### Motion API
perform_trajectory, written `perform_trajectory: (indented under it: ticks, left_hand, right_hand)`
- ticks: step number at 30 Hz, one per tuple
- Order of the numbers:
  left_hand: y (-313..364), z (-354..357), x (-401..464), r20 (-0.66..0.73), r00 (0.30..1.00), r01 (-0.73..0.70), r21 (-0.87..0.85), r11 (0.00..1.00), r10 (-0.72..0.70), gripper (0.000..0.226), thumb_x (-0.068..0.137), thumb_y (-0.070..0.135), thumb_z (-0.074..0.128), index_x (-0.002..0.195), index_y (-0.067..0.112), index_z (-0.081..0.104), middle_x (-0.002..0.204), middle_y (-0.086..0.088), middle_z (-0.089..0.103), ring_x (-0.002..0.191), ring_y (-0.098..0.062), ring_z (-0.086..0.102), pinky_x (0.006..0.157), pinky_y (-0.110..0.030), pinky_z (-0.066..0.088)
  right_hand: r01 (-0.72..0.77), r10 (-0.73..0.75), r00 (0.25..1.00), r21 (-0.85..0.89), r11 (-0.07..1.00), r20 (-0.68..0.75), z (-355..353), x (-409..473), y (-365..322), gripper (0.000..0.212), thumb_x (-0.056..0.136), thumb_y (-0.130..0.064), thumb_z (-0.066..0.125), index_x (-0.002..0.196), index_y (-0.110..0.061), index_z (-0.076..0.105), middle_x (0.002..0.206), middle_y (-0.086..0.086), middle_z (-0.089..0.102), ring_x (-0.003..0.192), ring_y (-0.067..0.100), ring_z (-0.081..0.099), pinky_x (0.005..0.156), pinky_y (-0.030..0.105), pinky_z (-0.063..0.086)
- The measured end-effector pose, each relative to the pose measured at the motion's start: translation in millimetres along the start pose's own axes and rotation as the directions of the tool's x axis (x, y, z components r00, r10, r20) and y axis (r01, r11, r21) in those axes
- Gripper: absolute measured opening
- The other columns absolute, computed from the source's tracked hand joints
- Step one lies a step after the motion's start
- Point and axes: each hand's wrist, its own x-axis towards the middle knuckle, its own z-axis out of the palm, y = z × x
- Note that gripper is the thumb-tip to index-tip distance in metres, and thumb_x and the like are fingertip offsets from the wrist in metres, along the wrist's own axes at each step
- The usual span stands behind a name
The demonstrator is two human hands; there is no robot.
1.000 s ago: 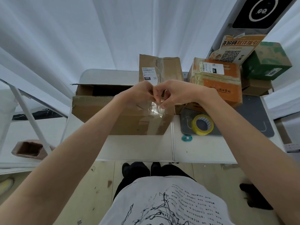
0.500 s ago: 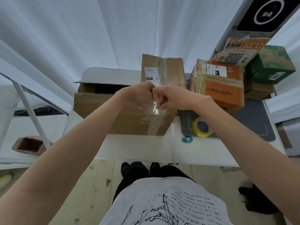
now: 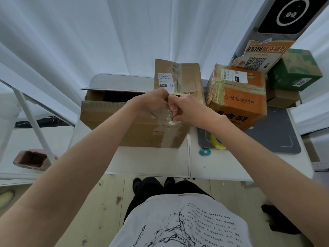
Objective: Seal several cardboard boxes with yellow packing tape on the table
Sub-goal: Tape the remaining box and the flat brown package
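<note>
Cardboard makes up the big brown box (image 3: 124, 125) on the left part of the white table (image 3: 151, 161), and its top is open. Over its right end the left hand (image 3: 153, 102) and the right hand (image 3: 185, 109) meet, knuckles touching, fingers curled tight round a crumpled bit of clear tape (image 3: 167, 116). Behind them stands a tall box (image 3: 179, 75) with a white label. Next comes the orange box (image 3: 238, 97). The yellow tape roll (image 3: 216, 142) lies on the grey mat (image 3: 274, 136), partly hidden by the right arm
</note>
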Motion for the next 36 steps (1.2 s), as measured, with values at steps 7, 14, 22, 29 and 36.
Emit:
perform_trajectory:
  ticks: [7,14,22,29,36]
  left_hand:
    - [0,2,-1,-0.021,1.0,0.013,-0.001,1.0,-0.013,0.012,0.093,0.003,0.061,0.088,-0.005,0.07,0.094,-0.023,0.071,0.081,-0.019,0.059,0.063,-0.016,0.044]
    - [1,3,-1,-0.035,0.999,0.027,0.003,1.0,-0.027,0.014,0.094,0.002,0.058,0.089,-0.006,0.069,0.09,-0.019,0.069,0.08,-0.019,0.058,0.061,-0.017,0.043]
    - [0,4,-3,-0.027,1.0,0.009,-0.017,1.0,-0.009,0.014,0.092,-0.001,0.057,0.089,-0.01,0.068,0.091,-0.022,0.069,0.08,-0.019,0.057,0.068,-0.021,0.045]
    - [1,2,-10,0.012,1.0,-0.013,-0.02,1.0,0.013,0.017,0.095,-0.003,0.051,0.09,-0.002,0.068,0.083,-0.002,0.065,0.075,-0.008,0.058,0.066,-0.014,0.043]
    - [10,-1,-21,0.067,0.998,0.01,-0.124,0.992,-0.002,0.018,0.096,0.0,0.05,0.105,0.004,0.065,0.086,0.008,0.065,0.075,-0.002,0.059,0.063,-0.007,0.043]
  right_hand:
    - [-0.033,0.033,0.999,-0.042,0.999,0.007,3,2,-2,0.042,0.081,-0.006,0.077,0.088,-0.025,0.04,0.082,-0.002,0.052,0.069,0.013,0.051,0.063,0.024,0.039]
    - [-0.041,0.038,0.999,-0.124,0.991,-0.028,6,0,-7,0.05,0.081,-0.005,0.077,0.091,-0.026,0.033,0.081,-0.003,0.045,0.072,0.016,0.047,0.064,0.025,0.036]
    - [-0.008,-0.013,0.996,-0.223,0.975,-0.093,7,-5,-17,0.036,0.085,-0.001,0.072,0.107,-0.015,0.047,0.094,0.012,0.059,0.086,0.026,0.056,0.074,0.036,0.053]
    - [0.001,-0.041,0.991,-0.299,0.954,-0.128,11,-11,-23,0.047,0.081,0.0,0.076,0.117,-0.012,0.049,0.105,0.008,0.059,0.088,0.024,0.052,0.072,0.031,0.041]
    - [-0.075,0.06,0.996,-0.243,0.967,-0.07,1,-5,-27,0.068,0.076,-0.001,0.083,0.133,-0.01,0.046,0.113,0.01,0.05,0.097,0.027,0.059,0.075,0.032,0.045]
